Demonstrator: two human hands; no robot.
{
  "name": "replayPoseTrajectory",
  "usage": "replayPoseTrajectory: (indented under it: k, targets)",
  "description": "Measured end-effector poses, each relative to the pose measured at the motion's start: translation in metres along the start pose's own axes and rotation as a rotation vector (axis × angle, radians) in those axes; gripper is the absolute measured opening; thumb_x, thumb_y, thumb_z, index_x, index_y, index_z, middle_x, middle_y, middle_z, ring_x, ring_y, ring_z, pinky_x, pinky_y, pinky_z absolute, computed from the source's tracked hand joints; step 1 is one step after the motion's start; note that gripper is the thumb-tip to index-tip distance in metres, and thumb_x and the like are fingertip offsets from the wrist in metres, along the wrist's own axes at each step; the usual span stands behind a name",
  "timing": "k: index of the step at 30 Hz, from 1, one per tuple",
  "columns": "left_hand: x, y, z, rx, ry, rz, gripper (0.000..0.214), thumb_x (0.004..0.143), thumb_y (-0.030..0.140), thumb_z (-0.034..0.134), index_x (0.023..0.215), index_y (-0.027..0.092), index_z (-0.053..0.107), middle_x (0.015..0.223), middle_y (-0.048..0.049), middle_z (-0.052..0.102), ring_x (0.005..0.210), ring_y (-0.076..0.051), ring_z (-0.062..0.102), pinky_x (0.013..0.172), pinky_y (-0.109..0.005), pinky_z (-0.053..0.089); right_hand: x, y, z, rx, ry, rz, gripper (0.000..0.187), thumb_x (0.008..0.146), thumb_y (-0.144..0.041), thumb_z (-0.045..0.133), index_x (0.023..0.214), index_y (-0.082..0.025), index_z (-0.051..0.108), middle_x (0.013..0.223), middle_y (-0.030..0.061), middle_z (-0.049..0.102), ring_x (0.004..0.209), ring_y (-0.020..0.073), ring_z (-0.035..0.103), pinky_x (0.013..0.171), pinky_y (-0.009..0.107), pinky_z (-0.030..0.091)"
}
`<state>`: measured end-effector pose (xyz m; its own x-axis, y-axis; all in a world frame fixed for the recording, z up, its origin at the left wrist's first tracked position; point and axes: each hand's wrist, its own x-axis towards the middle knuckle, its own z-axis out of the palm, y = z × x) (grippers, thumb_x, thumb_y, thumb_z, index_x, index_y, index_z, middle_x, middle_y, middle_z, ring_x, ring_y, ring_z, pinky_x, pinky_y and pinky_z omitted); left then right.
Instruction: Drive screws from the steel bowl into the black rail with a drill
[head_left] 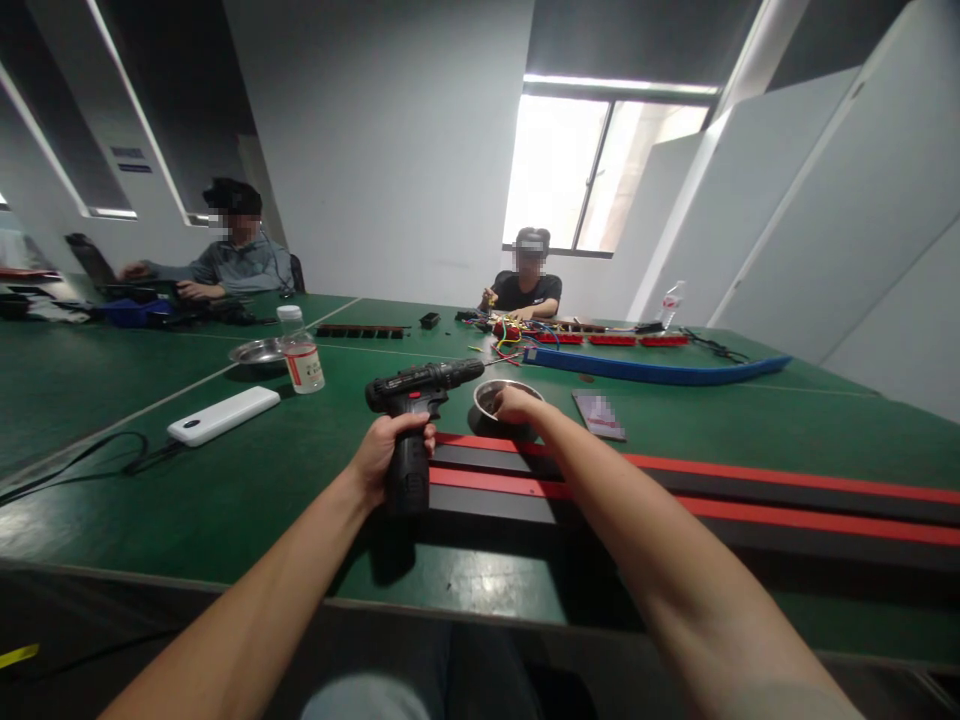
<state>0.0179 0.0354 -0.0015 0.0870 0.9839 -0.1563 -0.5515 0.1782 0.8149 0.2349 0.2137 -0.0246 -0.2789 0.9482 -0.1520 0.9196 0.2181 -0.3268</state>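
Observation:
My left hand (382, 455) is wrapped round the grip of a black cordless drill (416, 385), its long bit pointing right. The drill is held upright above the table, left of the metal bowl. Inside that small round bowl (480, 405) are the fingers of my right hand (516, 403); the fingertips are hidden, so I cannot tell whether they pinch anything. Two long red-and-black bars (517, 485) lie side by side in front of the bowl, passing under my right forearm.
On the green table (225, 510) are a white power bank (225, 415) with a cable, a bottle (304, 360), a second metal bowl (251, 352), a phone (598, 415) and a long blue strip (660, 367). Two people sit across, one handling coloured wires (506, 330).

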Motion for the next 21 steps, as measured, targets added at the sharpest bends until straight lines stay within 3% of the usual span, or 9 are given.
replayPoseTrajectory:
  k: [4,10,15,21]
  targets:
    - [0.003,0.003,0.001,-0.017,0.004,-0.042,0.015,0.087,0.016,0.061,0.075,0.007,0.062,0.067,-0.0041,0.058,0.053,-0.01,0.059,0.05,-0.02,0.051,-0.006,0.001,-0.001,0.054,0.096,0.018,0.007,0.077,-0.023,0.077,0.082,-0.018,0.078,0.081,0.0066,0.074,0.071,0.0188,0.065,0.063,0.026,0.044]
    - [0.001,0.004,0.002,-0.065,0.016,-0.037,0.009,0.088,0.013,0.058,0.081,0.009,0.062,0.066,-0.0033,0.058,0.052,-0.011,0.058,0.049,-0.02,0.051,-0.02,0.004,-0.01,0.172,0.223,0.04,0.018,0.084,-0.034,0.074,0.08,-0.017,0.076,0.066,0.0054,0.067,0.059,0.0154,0.059,0.056,0.025,0.04]
    - [0.0,0.004,0.001,-0.03,-0.034,-0.075,0.009,0.086,0.015,0.062,0.08,0.009,0.062,0.067,-0.0036,0.06,0.053,-0.011,0.06,0.048,-0.021,0.052,-0.038,0.015,-0.015,0.617,0.246,-0.052,0.023,0.076,-0.034,0.081,0.085,-0.013,0.076,0.071,0.005,0.068,0.056,0.0125,0.054,0.053,0.025,0.038]
    - [-0.005,0.003,-0.001,0.106,-0.077,-0.101,0.012,0.081,0.018,0.072,0.077,0.009,0.065,0.066,-0.0066,0.064,0.053,-0.014,0.063,0.047,-0.022,0.053,-0.061,0.048,-0.014,1.081,0.247,-0.142,0.033,0.077,-0.044,0.08,0.092,-0.016,0.072,0.081,0.0055,0.067,0.065,0.0122,0.054,0.054,0.023,0.037]
